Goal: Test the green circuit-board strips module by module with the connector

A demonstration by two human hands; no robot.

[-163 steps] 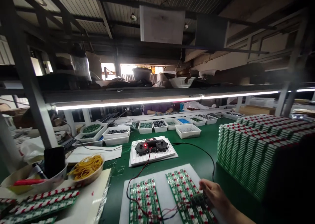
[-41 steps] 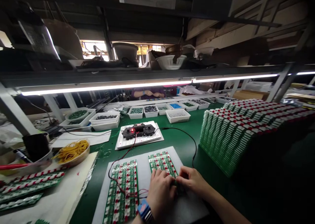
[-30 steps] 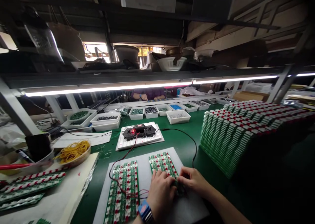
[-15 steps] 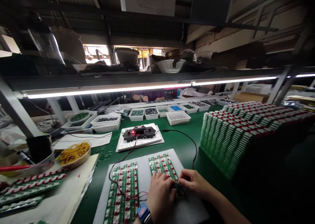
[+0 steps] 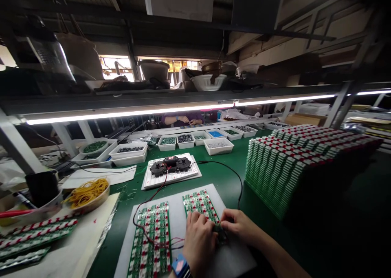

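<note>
Working side by side, our left hand (image 5: 199, 240) and right hand (image 5: 240, 225) pinched the lower end of a stiff, fragile-looking green circuit-board strip (image 5: 200, 204).

The circuit boards (image 5: 149, 237) on the white foam sheet (image 5: 180, 196) were deep green, patterned with repeating rows of red and white. The stacked boards (image 5: 275, 176) formed a striped wall of white and green edges, dashed with red along the top. The green worktop (image 5: 235, 188) had a glossy sheen. The thin wires (image 5: 146, 225) were red and black. One white tray (image 5: 216, 134) held bright blue pieces, and another (image 5: 218, 146) held silvery grey ones. The rubber bands (image 5: 88, 192) were vivid yellow in a tan bowl (image 5: 102, 200). The wristband (image 5: 180, 265) was blue with a pinkish face.
</note>
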